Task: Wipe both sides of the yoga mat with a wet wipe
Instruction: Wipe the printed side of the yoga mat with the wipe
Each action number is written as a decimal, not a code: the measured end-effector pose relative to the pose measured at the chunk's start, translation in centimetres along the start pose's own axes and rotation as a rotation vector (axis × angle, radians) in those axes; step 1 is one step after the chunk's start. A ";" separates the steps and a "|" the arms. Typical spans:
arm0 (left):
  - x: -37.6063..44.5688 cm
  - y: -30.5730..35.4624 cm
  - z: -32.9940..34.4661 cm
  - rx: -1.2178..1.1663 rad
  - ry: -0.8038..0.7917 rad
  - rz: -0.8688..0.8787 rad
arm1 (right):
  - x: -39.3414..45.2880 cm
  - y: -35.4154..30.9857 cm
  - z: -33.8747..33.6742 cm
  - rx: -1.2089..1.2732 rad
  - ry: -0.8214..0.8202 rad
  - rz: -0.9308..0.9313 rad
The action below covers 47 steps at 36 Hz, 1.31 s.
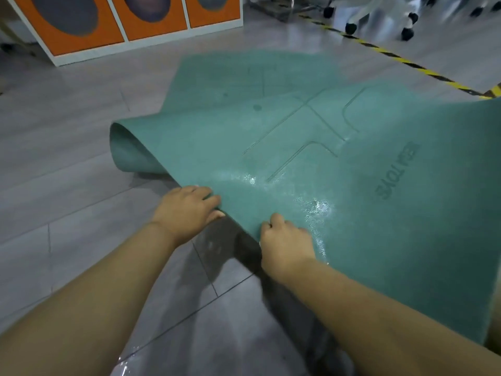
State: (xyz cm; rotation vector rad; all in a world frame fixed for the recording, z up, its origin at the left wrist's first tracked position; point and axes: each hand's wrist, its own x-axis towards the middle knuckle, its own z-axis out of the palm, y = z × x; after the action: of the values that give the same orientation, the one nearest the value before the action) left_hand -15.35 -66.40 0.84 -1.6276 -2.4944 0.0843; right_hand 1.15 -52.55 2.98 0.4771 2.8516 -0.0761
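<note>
A green yoga mat (311, 147) with embossed lines and lettering lies across the grey tiled floor, its near part lifted off the floor and folded over the far part. Wet shiny streaks show on its surface close to my hands. My left hand (187, 210) pinches the mat's near edge, fingers on top and thumb underneath. My right hand (284, 242) grips the same edge a little to the right. No wet wipe is visible; whether one is tucked in my right hand I cannot tell.
An orange and white cabinet (122, 25) stands at the back left. Yellow and black floor tape (401, 61) runs diagonally at the back right. Beyond it are chair legs with black castors (406, 33). The floor (81, 169) is grey tile.
</note>
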 end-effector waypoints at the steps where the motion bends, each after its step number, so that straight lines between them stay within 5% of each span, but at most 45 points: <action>1: 0.1 0.0 -0.1 -0.005 0.014 0.003 | -0.1 0.5 -0.6 -0.010 0.037 -0.003; 4: 0.2 -0.1 -0.3 -0.063 0.065 -0.031 | -0.5 1.8 -3.3 -0.067 0.280 -0.040; 12: 1.2 2.9 -4.5 -0.157 0.265 0.041 | -3.6 6.0 -12.0 -0.168 0.564 -0.035; 20: 1.9 7.5 -9.8 -0.306 0.372 0.023 | -11.9 12.8 -14.8 -0.302 0.572 -0.054; 26: 1.0 9.3 -10.7 -0.191 0.065 -0.152 | -17.8 16.6 -11.9 -0.259 0.632 0.059; 28: 1.0 11.5 -11.9 -0.151 -0.122 -0.199 | -19.2 16.7 -11.3 -0.263 0.525 0.155; 32: 1.0 16.9 -12.8 0.007 -0.220 -0.093 | -20.3 16.1 -9.0 -0.186 0.328 0.239; 39: -0.5 21.4 -13.1 -0.005 -0.181 0.014 | -18.0 11.8 -7.3 -0.089 0.307 0.099; 43: -2.9 18.7 -12.0 -0.181 0.034 0.092 | -17.1 10.8 -6.2 -0.054 0.277 0.102; 47: -6.2 14.3 -10.9 -0.214 0.043 -0.010 | -16.5 10.4 -6.2 -0.016 0.298 0.184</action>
State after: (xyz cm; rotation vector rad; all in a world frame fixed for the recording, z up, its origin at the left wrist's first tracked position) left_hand 1.79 -66.68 9.00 -1.6741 -2.5528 -0.2245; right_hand 18.23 -47.34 13.00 0.8071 3.0752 0.0561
